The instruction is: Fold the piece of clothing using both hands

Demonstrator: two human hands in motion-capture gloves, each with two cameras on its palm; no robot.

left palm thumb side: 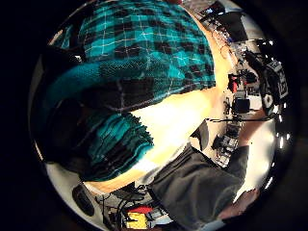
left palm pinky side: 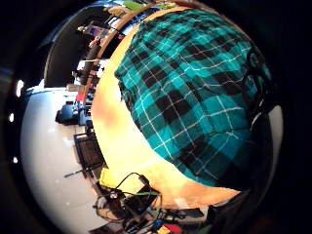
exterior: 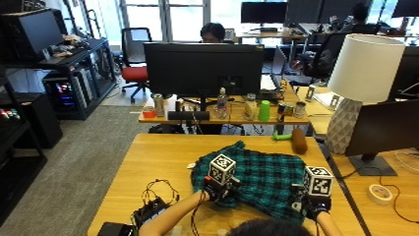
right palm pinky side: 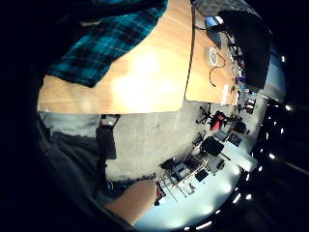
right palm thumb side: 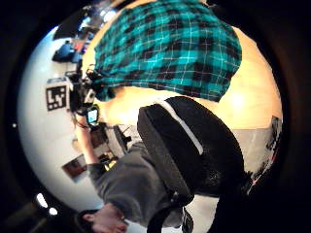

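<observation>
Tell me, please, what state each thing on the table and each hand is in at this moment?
Plaid shirt: lying rumpled on the wooden table, not yet neatly folded, its near edge bunched up.
Left hand: at the shirt's near left edge, fingers hidden.
Right hand: at the shirt's near right corner, grip not visible.

Count: one shirt [exterior: 262, 182] on one desk [exterior: 164, 157]. Two hands: left [exterior: 219, 189], right [exterior: 314, 204]. One lamp [exterior: 360, 88]. One tape roll [exterior: 379, 194]. One brown roller [exterior: 298, 140]. One black box [exterior: 150, 211].
</observation>
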